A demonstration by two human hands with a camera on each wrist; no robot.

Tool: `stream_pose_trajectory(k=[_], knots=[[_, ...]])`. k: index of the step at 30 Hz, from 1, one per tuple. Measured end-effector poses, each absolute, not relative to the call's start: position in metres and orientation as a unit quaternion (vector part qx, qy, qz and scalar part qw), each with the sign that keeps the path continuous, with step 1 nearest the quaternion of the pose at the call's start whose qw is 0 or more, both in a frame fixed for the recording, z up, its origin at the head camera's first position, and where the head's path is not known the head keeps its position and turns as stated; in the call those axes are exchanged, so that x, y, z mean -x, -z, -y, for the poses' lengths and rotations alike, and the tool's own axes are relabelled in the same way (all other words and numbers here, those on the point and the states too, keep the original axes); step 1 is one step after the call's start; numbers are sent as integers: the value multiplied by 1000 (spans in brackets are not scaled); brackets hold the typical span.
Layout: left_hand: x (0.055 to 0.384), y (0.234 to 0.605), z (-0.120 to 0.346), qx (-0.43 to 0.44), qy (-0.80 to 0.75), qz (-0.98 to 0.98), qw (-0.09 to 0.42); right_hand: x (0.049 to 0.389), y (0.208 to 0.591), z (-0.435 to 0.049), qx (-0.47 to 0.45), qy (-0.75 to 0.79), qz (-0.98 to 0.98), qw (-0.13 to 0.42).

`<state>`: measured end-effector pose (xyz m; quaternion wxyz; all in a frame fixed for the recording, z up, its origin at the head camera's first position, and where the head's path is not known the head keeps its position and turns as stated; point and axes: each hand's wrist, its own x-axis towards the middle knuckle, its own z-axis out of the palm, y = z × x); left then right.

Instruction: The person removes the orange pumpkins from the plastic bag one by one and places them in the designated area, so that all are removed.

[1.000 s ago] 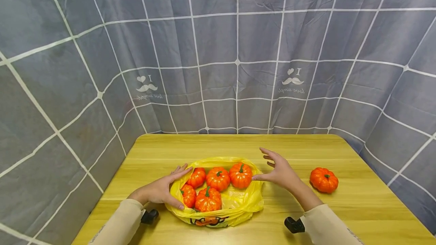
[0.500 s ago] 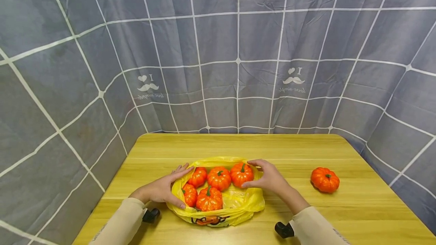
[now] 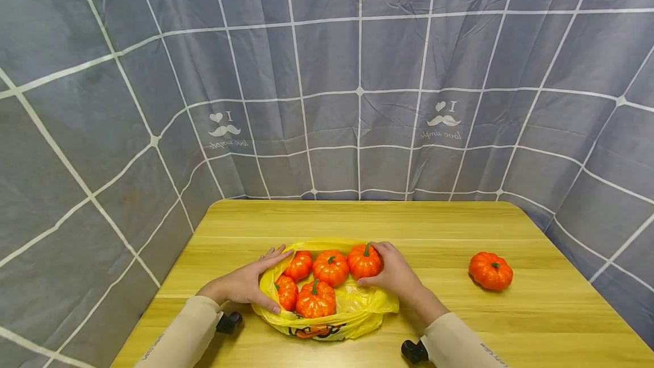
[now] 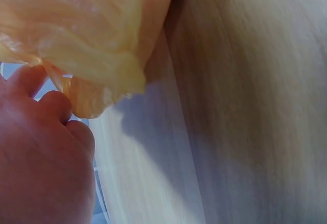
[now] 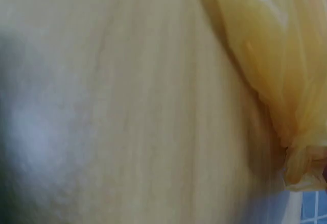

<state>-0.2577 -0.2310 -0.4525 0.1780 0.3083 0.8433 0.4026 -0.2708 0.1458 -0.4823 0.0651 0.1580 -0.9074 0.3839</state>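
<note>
A yellow plastic bag lies wide-mouthed on the table with several small orange pumpkins inside. My left hand holds the bag's left rim, thumb at the front and fingers toward the back. In the left wrist view, curled fingers of the left hand meet the bag's thin plastic. At the bag's right side, my right hand grips the rightmost pumpkin, thumb in front and fingers behind. The right wrist view shows mainly the outside of the bag; that hand is almost wholly out of frame.
One more orange pumpkin sits on the wooden table, right of the bag. A grey curtain with white grid lines hangs behind the table and along its sides.
My right hand has come left from beside the bag, and its spread fingers have closed around the rightmost pumpkin. The left hand stays at the bag's left rim.
</note>
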Motion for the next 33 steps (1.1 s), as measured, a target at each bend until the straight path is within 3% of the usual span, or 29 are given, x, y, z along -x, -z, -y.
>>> stream_pose_trajectory(k=[10, 24, 33], knots=[[257, 452, 231, -301, -404, -844, 185, 268, 478, -147, -143, -397, 903, 76], [257, 450, 231, -298, -403, -844, 189, 270, 433, -160, -141, -463, 869, 101], [257, 449, 231, -300, -405, -842, 191, 268, 432, -180, -128, -462, 872, 102]])
